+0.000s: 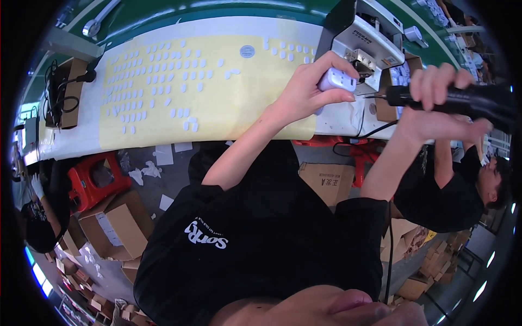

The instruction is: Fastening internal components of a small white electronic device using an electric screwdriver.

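Between the thumb and fingers of my left hand (312,87) is a small white plastic case (338,80), its end with small holes turned to the right. My right hand (437,106) is wrapped round a black electric screwdriver (402,96). Its thin bit points left toward the case, and a short gap seems to lie between them. Just beyond my left hand stands a black and silver screw feeder (361,41). Many small white oval pieces (163,68) lie in rows on a yellow sheet (261,103) over the bench.
Right of the feeder stands a carton (387,106) with white parts. A cable (380,129) runs along the bench edge. Far left is a cardboard box (70,100) with black cords. Red stools (97,182) and open cartons (117,225) are on the floor. Another person (451,185) works at right.
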Demonstrator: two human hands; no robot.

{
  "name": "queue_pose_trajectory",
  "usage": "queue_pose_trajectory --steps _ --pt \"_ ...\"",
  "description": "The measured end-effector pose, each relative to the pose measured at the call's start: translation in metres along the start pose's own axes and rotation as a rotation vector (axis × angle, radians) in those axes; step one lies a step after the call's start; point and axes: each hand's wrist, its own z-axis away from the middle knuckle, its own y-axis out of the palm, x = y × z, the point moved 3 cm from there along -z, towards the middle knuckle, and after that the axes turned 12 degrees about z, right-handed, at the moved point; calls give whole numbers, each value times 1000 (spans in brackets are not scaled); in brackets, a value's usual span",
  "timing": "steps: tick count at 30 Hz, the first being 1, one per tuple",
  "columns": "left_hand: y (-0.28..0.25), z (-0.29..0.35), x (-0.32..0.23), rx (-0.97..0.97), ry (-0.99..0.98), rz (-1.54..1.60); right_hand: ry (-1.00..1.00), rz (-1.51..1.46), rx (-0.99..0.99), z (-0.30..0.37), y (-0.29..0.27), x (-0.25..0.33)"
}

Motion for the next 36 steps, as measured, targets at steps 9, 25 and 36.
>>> queue_pose_trajectory --steps 9,25,36 --pt "-1 -3 -4 -11 14 2 63 -158 275 -29 65 11" --pt "-1 -2 -7 -18 -30 5 227 -510 64 -24 106 -1" --pt "-1 1 4 -5 -38 51 194 -683 -126 -22 108 4"
